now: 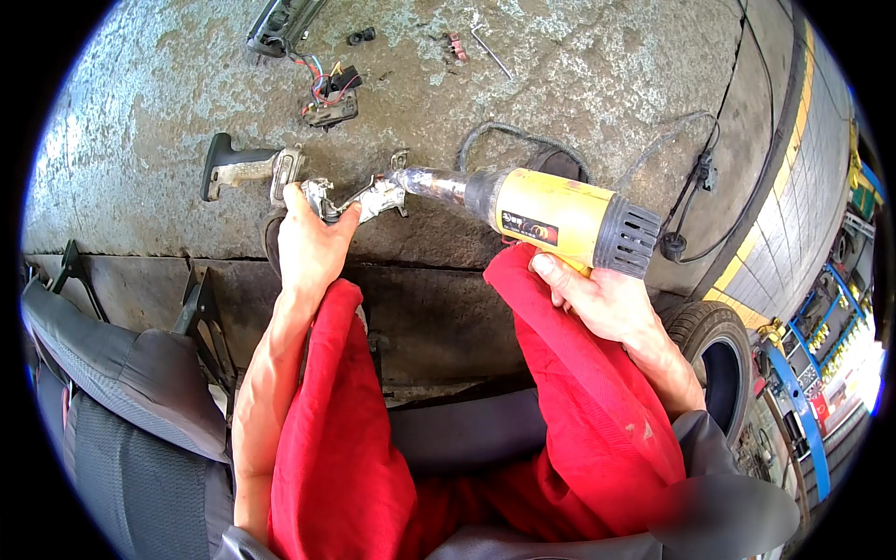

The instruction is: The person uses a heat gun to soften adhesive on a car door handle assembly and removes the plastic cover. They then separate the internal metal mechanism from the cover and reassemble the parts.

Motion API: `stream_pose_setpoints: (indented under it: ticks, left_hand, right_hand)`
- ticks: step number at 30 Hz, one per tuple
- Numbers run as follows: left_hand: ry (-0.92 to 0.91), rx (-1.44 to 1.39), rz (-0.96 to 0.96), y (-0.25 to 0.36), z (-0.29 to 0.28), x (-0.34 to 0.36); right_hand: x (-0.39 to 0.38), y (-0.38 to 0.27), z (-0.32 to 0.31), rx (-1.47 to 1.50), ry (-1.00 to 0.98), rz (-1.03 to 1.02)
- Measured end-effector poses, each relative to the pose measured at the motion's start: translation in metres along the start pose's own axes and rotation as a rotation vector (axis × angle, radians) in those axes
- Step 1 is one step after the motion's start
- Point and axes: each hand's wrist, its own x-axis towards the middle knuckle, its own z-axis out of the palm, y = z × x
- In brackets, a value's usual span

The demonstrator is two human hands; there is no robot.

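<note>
My left hand [313,238] is closed on a silvery, irregular metal part [378,199], thumb pressed along its near side. Beside the fingertips lies a grey and black grip-shaped piece [238,168]; whether it joins the metal part I cannot tell. My right hand [602,303] grips a yellow heat gun [546,215] with a black vented rear, from underneath; its handle is mostly hidden. The gun lies nearly level, and its scorched metal nozzle [434,183] points left, its tip right at the end of the metal part.
On the worn stone floor [187,84] lie a wired connector piece [331,105], a dark housing [278,26], a small red part [455,47] and a hex key [492,53]. A tyre [714,359] stands at right, a black seat [140,401] at left. Dark cables [714,173] trail at right.
</note>
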Motion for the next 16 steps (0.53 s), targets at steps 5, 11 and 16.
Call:
stream_pose_setpoints:
  ticks: [5, 11, 16]
  left_hand:
    - [-0.012, -0.005, -0.017, 0.0004, -0.0010, 0.0008]
    - [0.008, -0.020, 0.011, -0.0007, 0.0001, 0.0003]
    - [-0.001, 0.000, 0.001, -0.0011, -0.0002, 0.0012]
  right_hand:
    - [0.0004, -0.0050, -0.0016, 0.018, -0.028, 0.098]
    - [0.0013, -0.0003, -0.0041, -0.089, -0.010, -0.051]
    - [-0.0020, 0.0011, -0.0091, -0.059, -0.038, -0.005]
